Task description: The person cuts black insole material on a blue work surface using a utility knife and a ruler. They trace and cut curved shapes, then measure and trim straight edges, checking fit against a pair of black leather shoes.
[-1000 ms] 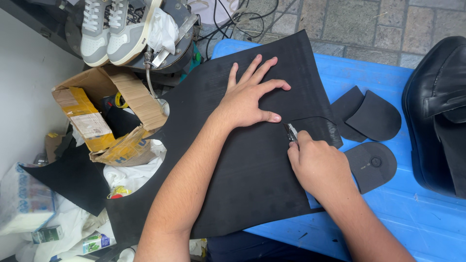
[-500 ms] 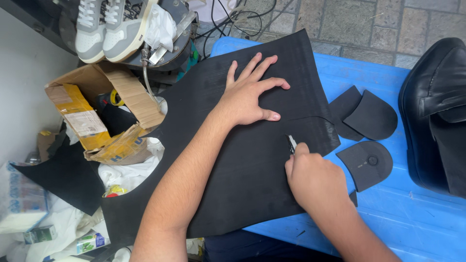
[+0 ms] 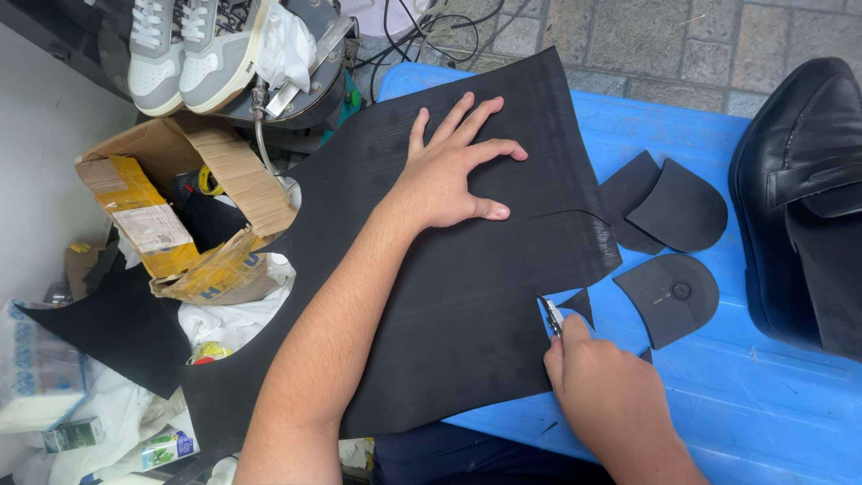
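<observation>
The right hand point(image 3: 611, 395) grips a small knife point(image 3: 549, 316) at the black rubber sheet point(image 3: 449, 287)'s right edge. The left hand point(image 3: 449, 175) lies open, flat on the sheet. Right of the sheet, three heel pieces point(image 3: 669, 296) lie on the blue table point(image 3: 772, 395).

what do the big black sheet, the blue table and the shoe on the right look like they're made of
The black sheet looks like matt rubber soling: fine ribbed lines, a clean cut edge, dull surface. The blue table seems to be moulded plastic, with a smooth, slightly glossy top and a raised ridge. The black shoe looks like polished leather, with soft highlights and a stitched strap, though it could be synthetic.
</observation>
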